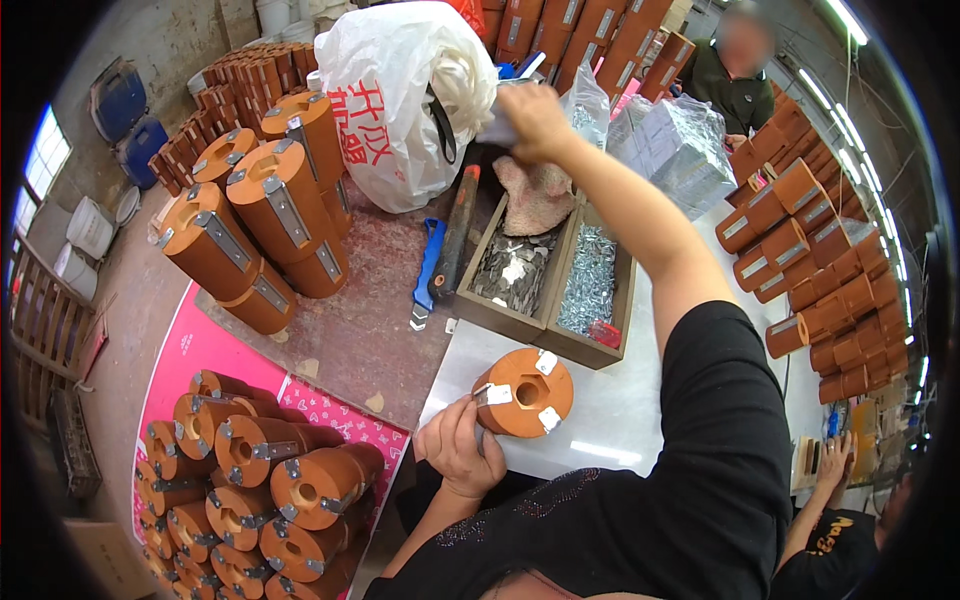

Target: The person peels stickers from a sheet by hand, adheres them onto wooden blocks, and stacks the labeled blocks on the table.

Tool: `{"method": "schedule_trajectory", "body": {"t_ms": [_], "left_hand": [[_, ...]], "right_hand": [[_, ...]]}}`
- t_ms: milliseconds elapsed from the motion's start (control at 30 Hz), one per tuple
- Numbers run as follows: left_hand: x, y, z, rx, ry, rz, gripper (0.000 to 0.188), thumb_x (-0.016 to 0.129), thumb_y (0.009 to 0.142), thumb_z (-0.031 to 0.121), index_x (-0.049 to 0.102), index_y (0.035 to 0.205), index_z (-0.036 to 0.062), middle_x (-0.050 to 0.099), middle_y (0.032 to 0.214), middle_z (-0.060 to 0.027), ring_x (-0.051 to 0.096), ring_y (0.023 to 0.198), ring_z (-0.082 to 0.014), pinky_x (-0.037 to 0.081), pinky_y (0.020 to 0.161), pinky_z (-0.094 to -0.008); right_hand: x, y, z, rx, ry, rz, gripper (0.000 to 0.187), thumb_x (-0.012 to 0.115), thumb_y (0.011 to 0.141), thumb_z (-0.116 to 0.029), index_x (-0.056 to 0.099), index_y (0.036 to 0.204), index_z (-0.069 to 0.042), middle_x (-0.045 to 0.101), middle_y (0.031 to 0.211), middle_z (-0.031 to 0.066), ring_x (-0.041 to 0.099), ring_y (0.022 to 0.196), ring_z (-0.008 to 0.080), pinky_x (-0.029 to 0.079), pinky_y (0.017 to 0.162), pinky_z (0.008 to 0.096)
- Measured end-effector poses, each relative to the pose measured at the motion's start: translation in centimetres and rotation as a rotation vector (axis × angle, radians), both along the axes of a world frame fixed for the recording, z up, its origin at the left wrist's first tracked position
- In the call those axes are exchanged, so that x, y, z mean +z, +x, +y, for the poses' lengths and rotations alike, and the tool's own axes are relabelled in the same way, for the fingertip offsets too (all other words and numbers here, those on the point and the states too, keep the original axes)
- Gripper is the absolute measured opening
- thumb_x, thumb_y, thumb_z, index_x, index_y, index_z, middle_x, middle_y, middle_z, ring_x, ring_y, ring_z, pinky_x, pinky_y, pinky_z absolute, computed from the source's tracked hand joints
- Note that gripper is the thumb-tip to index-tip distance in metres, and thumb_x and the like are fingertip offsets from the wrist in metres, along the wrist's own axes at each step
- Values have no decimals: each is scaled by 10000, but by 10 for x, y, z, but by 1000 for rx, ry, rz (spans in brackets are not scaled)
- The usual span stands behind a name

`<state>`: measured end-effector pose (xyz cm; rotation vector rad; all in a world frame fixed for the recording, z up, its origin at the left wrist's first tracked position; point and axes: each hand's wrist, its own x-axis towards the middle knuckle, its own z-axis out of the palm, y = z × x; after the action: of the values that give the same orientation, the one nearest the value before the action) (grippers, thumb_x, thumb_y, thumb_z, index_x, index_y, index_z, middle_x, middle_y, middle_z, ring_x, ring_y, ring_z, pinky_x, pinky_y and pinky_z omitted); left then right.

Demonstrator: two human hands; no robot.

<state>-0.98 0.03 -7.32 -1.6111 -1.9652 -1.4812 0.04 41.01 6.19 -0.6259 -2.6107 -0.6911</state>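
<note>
On the pale metal tabletop stands an orange-brown cylinder (553, 385) with a hexagonal hole and white-looking metal plates at its rim. My left hand (460, 448) grips its left side, the fingertips by one of those plates (495, 394). Farther away, my right hand (535, 122) reaches beside a white plastic bag (385, 100), over a greyish thing blurred beneath the fingers. Its fingers are too smeared to show whether they hold anything. Under my right forearm, a two-part wooden box (500, 318) contains dark metal pieces (508, 272), small shiny metal parts (590, 285) and a pinkish cloth (535, 195).
Left of the box lie a blue-handled knife (428, 262) and a dark bar with an orange end (460, 225). Brown cylinders are stacked at the left (285, 200), lower left (310, 490) and right (800, 250). A person (735, 75) stands at the back; another person's hand (835, 460) shows at right.
</note>
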Motion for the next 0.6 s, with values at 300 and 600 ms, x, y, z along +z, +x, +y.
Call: {"method": "schedule_trajectory", "body": {"t_ms": [300, 600], "left_hand": [[0, 4, 1, 11, -3, 33, 371, 511, 732, 148, 543, 1070, -3, 596, 1040, -119, 545, 903, -251, 351, 793, -346], [0, 2, 0, 5, -4, 13, 379, 506, 732, 152, 525, 1068, -22, 585, 1018, -153, 529, 921, -298, 337, 833, -384]], "right_hand": [[-20, 11, 14, -41, 174, 8, 678, 721, 522, -164, 425, 1129, -100, 487, 1052, 79, 474, 1002, 279, 352, 877, 444], [43, -6, 57, -146, -589, 280, 481, 696, 689, -348, 589, 1026, -23, 634, 957, 182, 607, 928, 310, 464, 822, 383]]}}
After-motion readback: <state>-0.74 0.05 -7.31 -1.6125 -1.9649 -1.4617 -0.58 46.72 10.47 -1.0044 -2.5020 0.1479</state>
